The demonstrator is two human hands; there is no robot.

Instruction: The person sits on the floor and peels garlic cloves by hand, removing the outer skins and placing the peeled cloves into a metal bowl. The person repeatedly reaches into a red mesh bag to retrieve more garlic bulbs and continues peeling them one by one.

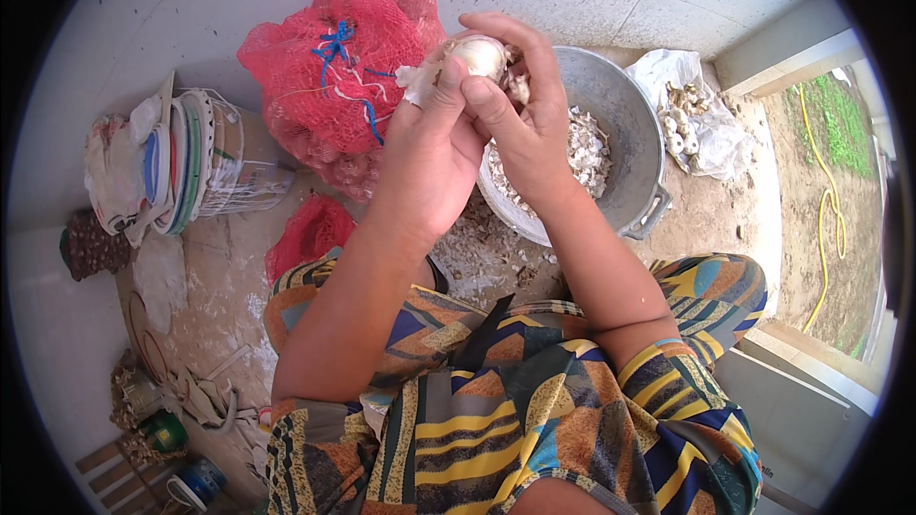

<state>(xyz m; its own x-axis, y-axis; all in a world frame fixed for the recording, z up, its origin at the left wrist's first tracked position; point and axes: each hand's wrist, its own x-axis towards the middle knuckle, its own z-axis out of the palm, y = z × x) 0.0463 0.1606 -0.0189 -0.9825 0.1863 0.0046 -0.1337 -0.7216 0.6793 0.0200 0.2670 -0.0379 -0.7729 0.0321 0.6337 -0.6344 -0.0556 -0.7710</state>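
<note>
Both hands are raised together above the left rim of a large metal pot (pixel 637 136). A whitish garlic bulb (pixel 481 57) sits between my left hand (pixel 436 150) and my right hand (pixel 529 107), with both thumbs pressed near its lower side. A loose flap of papery garlic skin (pixel 416 82) sticks out at the left. More garlic shows in the curl of my right fingers. Inside the pot lie white and brown garlic peelings (pixel 588 150). A red mesh sack (pixel 343 57) tied with blue string stands left of the hands, with bulbs showing through its lower part.
Garlic bulbs (pixel 678 129) lie on a clear plastic bag (pixel 723 150) right of the pot. Left of the sack, a bucket with stacked lids (pixel 193 157) lies sideways. A small red mesh bag (pixel 308 232) rests near my left knee. Peelings litter the floor (pixel 494 257).
</note>
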